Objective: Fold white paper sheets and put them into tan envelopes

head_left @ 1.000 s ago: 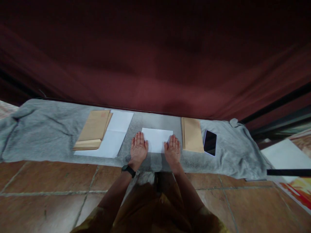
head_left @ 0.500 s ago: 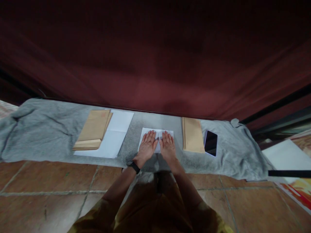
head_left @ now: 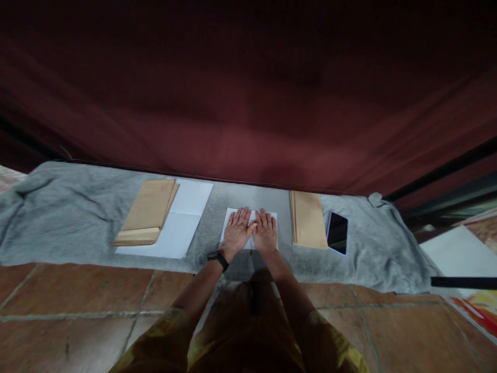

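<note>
A small white sheet of paper (head_left: pixel 230 213), probably folded, lies on the grey cloth (head_left: pixel 205 238) in front of me. My left hand (head_left: pixel 236 231) rests flat on its left half, fingers stretched out and a dark watch on the wrist. Flat on the right half is my right hand (head_left: pixel 265 233), its fingers also extended. The thumbs meet near the middle of the paper. Much of the sheet is hidden under both hands.
To the left, brown envelopes (head_left: pixel 145 210) overlap larger white sheets (head_left: pixel 184 220). On the right lie more brown envelopes (head_left: pixel 310 220) and a dark-screened phone (head_left: pixel 337 232). A dark red curtain-like surface (head_left: pixel 248 140) rises behind the cloth. Below is a tiled floor (head_left: pixel 104 290).
Both hands stay flat on the paper. The two thumbs have come together at the middle, and the right hand has shifted slightly inward. The whole view has moved a little.
</note>
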Demonstrator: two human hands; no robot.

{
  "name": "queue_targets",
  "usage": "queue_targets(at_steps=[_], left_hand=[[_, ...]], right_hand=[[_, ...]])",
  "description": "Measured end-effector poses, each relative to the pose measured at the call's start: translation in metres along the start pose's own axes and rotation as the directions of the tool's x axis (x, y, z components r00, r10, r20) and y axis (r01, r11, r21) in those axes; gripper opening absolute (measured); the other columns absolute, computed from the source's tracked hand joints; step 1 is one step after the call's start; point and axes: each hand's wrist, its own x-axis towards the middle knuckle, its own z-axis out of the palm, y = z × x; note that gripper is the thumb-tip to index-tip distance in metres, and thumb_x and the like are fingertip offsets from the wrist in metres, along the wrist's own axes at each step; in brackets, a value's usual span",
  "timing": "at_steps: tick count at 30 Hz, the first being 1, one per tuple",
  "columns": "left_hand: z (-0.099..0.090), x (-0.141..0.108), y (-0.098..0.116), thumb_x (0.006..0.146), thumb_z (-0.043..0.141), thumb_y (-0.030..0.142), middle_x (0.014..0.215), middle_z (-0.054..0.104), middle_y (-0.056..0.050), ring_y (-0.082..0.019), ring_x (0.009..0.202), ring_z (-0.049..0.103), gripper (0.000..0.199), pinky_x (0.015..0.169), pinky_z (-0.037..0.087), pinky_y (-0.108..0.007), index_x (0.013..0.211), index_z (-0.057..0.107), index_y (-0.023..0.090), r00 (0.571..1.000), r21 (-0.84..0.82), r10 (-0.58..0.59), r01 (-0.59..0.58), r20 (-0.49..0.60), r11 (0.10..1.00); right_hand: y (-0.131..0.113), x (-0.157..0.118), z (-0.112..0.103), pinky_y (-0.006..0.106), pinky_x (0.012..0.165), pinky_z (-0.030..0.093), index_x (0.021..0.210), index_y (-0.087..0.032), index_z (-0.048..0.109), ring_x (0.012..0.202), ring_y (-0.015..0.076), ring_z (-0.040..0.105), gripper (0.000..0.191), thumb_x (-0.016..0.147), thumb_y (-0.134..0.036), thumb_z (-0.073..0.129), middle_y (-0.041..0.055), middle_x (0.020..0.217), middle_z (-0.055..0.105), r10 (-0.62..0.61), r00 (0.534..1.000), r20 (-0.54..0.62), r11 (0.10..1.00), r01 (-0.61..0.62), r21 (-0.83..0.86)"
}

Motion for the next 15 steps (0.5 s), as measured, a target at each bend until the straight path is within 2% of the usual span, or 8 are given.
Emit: queue_targets(at_steps=[4,15], left_hand=[[0.001,-0.002,-0.004,0.108,0.027,0.047,0.164,0.041,-0.011,-0.026,0.157,0.029,0.062,0.13,0.021,-0.048,0.159,0.04,0.015,0.998,0.021,-0.046,0.046,-0.031,0.999],[0.004,-0.012,-0.019,0.108,0.027,0.049,0.164,0.038,-0.018,-0.028,0.157,0.03,0.067,0.129,0.021,-0.048,0.159,0.038,0.006,0.983,0.037,-0.147,0.152,-0.109,0.988]], right_hand=[[0.003,0.0,0.006,0.053,0.124,0.024,0.155,-0.017,0.048,0.151,0.0304,0.038,0.051,0.107,-0.032,0.039,0.0128,0.165,0.041,0.047,0.997,-0.069,0.999,-0.047,-0.001],[0.017,-0.005,0.009,0.053,0.122,0.03,0.156,-0.008,0.046,0.149,0.0316,0.042,0.054,0.109,-0.035,0.037,0.0202,0.162,0.044,0.09,0.98,-0.175,0.995,-0.097,-0.035]])
